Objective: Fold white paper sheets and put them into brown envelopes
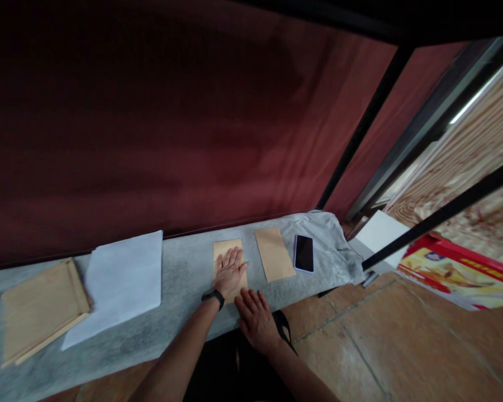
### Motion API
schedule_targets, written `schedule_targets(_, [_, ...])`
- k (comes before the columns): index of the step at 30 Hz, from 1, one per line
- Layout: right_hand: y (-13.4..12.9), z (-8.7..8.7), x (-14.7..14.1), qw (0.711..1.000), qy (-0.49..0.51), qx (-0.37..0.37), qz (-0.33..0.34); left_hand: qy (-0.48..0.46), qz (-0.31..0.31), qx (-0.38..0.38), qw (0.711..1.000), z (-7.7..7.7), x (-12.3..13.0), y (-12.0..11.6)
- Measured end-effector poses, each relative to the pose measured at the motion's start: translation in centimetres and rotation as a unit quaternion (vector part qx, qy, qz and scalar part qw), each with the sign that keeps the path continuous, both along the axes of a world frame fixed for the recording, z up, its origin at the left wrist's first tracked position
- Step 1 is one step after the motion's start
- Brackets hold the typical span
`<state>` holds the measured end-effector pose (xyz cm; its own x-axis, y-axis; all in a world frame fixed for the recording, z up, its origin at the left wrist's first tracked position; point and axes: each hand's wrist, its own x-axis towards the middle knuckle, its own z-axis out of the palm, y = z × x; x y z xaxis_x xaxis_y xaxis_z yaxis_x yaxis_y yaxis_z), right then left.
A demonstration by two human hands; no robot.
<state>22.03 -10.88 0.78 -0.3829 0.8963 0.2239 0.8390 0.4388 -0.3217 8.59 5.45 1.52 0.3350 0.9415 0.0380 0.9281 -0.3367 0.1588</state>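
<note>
The left hand point(230, 269) lies flat, fingers a little apart, on a brown envelope point(235, 293) by the bench's point(188, 279) near edge, likely to press it smooth. The right hand point(257, 322), fingers a bit spread, rests at the envelope's near corner, maybe to stop it sliding. Another envelope point(274, 254) and a phone point(304, 253) lie toward the bench's right end, perhaps out of the way.

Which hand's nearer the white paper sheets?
Left. Left hand is flat on brown paper, right of the white sheets; right hand is farther right, at the brown paper's near edge.
</note>
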Motion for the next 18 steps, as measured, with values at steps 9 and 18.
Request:
schedule_targets(9, [-0.1,0.1,-0.3,0.999,0.028,0.003,-0.021,-0.079,0.024,0.066,0.994,-1.6,-4.1,-8.2])
schedule_targets(18, [-0.2,0.5,-0.9,0.999,0.027,0.013,-0.037,-0.254,0.164,0.052,0.952,-0.4,-5.2,-11.8])
